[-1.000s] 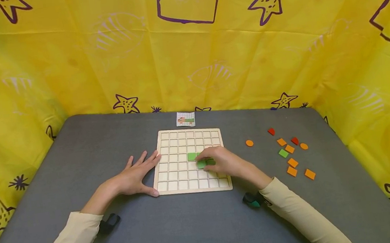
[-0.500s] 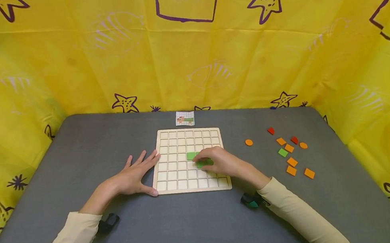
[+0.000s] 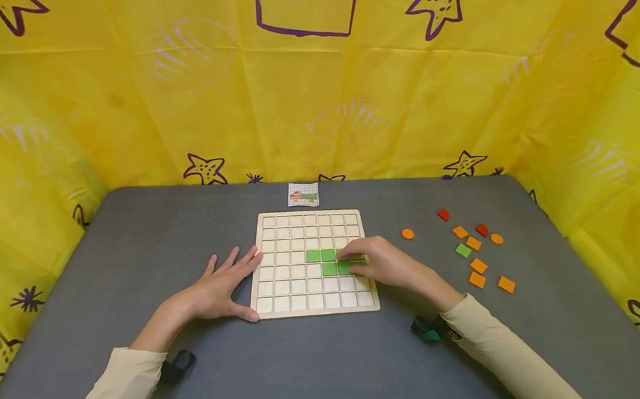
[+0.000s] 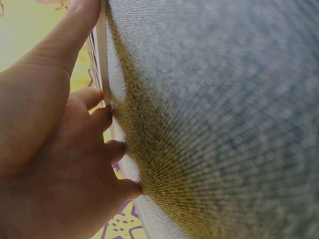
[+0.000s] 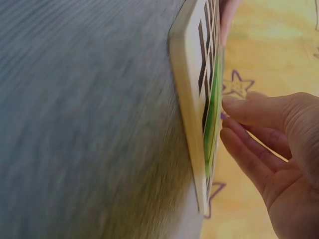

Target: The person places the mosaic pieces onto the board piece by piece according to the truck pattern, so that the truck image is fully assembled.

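Observation:
A pale wooden grid board (image 3: 290,288) lies flat on the table, with several green square tiles (image 3: 330,269) in its cells; those under my right fingers are partly hidden. My left hand (image 3: 215,296) touches the board's left edge with spread fingers, the thumb at the near corner. Over the board's right side is my right hand (image 3: 386,261), fingers bent loosely above the green tiles. The right wrist view shows the thumb and fingers of that hand (image 5: 279,144) close to the board's face, nothing visible between them.
A small picture card (image 3: 303,195) lies behind the board. To the right are scattered loose pieces: orange squares (image 3: 477,280), orange discs (image 3: 408,233), red half-rounds (image 3: 443,214) and a green square (image 3: 463,250). A yellow patterned cloth (image 3: 307,82) surrounds the grey table.
My right hand has shifted to the right across the board, uncovering more of the green tiles. My left hand has stayed at the board's left edge.

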Demonstrator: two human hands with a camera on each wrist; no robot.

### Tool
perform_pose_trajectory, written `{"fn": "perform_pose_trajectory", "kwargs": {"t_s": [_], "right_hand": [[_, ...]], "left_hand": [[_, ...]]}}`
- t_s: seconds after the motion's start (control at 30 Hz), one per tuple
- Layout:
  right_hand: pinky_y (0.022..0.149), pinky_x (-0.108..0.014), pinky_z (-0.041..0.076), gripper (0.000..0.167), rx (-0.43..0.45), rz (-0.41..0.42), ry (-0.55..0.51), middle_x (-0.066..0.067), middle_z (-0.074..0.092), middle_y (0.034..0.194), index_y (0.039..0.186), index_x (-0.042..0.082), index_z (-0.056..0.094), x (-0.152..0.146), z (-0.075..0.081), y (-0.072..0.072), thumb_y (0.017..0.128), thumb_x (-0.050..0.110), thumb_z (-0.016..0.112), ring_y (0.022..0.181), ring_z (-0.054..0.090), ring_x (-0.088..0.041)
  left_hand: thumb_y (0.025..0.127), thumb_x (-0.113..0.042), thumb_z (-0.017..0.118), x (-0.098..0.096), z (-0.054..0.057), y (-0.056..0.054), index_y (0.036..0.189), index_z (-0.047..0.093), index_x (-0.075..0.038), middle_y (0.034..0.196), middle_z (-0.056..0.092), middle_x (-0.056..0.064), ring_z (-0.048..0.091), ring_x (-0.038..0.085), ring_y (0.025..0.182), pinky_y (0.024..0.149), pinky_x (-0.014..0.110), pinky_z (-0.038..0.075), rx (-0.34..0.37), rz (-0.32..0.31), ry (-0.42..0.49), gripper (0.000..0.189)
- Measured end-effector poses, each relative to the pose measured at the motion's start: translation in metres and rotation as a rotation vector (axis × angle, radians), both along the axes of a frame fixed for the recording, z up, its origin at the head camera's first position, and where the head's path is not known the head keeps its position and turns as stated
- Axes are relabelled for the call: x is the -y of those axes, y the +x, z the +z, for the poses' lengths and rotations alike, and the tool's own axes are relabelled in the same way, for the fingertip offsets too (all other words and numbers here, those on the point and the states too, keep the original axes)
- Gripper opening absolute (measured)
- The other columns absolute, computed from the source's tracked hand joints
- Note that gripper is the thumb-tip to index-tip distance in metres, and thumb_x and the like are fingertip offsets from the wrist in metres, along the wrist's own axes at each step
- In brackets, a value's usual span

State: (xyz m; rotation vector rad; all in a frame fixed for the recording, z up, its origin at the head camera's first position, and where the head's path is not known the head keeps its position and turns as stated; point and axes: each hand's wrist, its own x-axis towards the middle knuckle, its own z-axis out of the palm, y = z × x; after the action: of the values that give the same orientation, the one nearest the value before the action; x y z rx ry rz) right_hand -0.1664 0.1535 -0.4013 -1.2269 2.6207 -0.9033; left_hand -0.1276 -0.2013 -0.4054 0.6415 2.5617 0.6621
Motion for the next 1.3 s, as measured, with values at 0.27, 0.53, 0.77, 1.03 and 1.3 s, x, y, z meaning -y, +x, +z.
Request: {"fn": "perform_pose_trajectory", "kwargs": {"t_s": [0.27, 0.53, 0.77, 1.03, 1.3], "right_hand": [[0.083, -0.037, 0.056, 0.031, -0.033, -0.061, -0.023, -0.009, 0.072, 0.109, 0.113, 0.001, 0.071, -0.030, -0.001, -0.002, 0.083, -0.002, 0.075, 0.095, 0.068, -0.022], [0.086, -0.038, 0.055, 0.033, -0.061, -0.148, -0.042, -0.008, 0.072, 0.107, 0.113, 0.001, 0.071, -0.059, -0.003, -0.005, 0.081, -0.003, 0.077, 0.098, 0.069, -0.023], [0.083, -0.043, 0.056, 0.035, -0.084, -0.199, -0.051, -0.010, 0.073, 0.106, 0.113, 0.000, 0.071, -0.083, -0.004, -0.006, 0.078, -0.006, 0.077, 0.096, 0.069, -0.028], [0.083, -0.043, 0.056, 0.035, -0.074, -0.271, -0.044, -0.011, 0.073, 0.105, 0.112, 0.000, 0.071, -0.107, -0.006, -0.005, 0.078, -0.005, 0.078, 0.095, 0.070, -0.027], [0.083, -0.044, 0.055, 0.036, -0.064, -0.313, -0.074, -0.014, 0.072, 0.107, 0.113, 0.000, 0.071, -0.129, -0.006, 0.000, 0.078, -0.005, 0.078, 0.096, 0.070, -0.030]], "left_hand": [[0.071, -0.052, 0.081, -0.001, 0.001, 0.000, 0.158, 0.016, -0.010, 0.164, 0.006, 0.012, -0.004, 0.042, 0.148, 0.110, 0.066, -0.010, -0.005, -0.006, -0.010, 0.117], [0.071, -0.052, 0.081, -0.002, 0.001, 0.000, 0.158, 0.015, -0.009, 0.164, 0.006, 0.013, -0.005, 0.043, 0.148, 0.110, 0.066, -0.010, 0.001, -0.008, -0.023, 0.117], [0.071, -0.052, 0.081, -0.001, 0.001, 0.001, 0.158, 0.015, -0.009, 0.164, 0.006, 0.013, -0.005, 0.043, 0.148, 0.110, 0.067, -0.010, -0.003, -0.013, -0.006, 0.118], [0.072, -0.053, 0.080, -0.002, 0.003, 0.001, 0.158, 0.015, -0.009, 0.164, 0.007, 0.014, -0.004, 0.044, 0.148, 0.109, 0.068, -0.009, -0.012, -0.014, -0.010, 0.117], [0.072, -0.053, 0.080, -0.003, 0.003, 0.001, 0.158, 0.015, -0.008, 0.164, 0.007, 0.015, -0.004, 0.045, 0.147, 0.109, 0.069, -0.009, -0.009, -0.018, -0.008, 0.116]]}}
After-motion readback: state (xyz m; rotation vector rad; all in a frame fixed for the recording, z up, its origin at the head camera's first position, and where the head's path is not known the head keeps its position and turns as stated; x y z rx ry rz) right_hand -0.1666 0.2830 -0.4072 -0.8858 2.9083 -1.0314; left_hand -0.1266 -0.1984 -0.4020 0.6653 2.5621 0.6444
